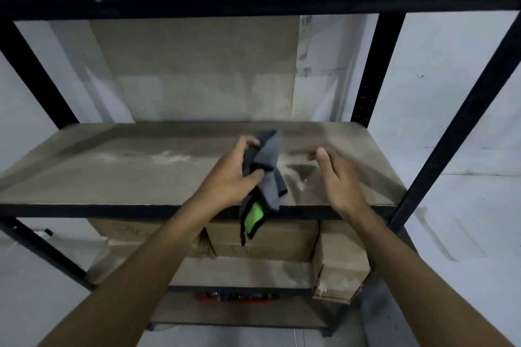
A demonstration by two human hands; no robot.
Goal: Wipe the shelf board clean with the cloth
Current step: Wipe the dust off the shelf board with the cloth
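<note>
Left hand (235, 170) is pinching a bunched grey cloth (266, 166) around the middle of the frame, thumb on the near side and fingers curled over the far side. The cloth has a green patch low down and dangles past the front edge of the board (112, 175), so it's lifted, not flat on it. Right hand (335, 175) is just right of the cloth, holding nothing, fingers loosely bent, a bit blurry. Pale dusty smears sit on the board, left of center and under the cloth. Cardboard boxes (282, 239) are on the shelf below, lower center.
</note>
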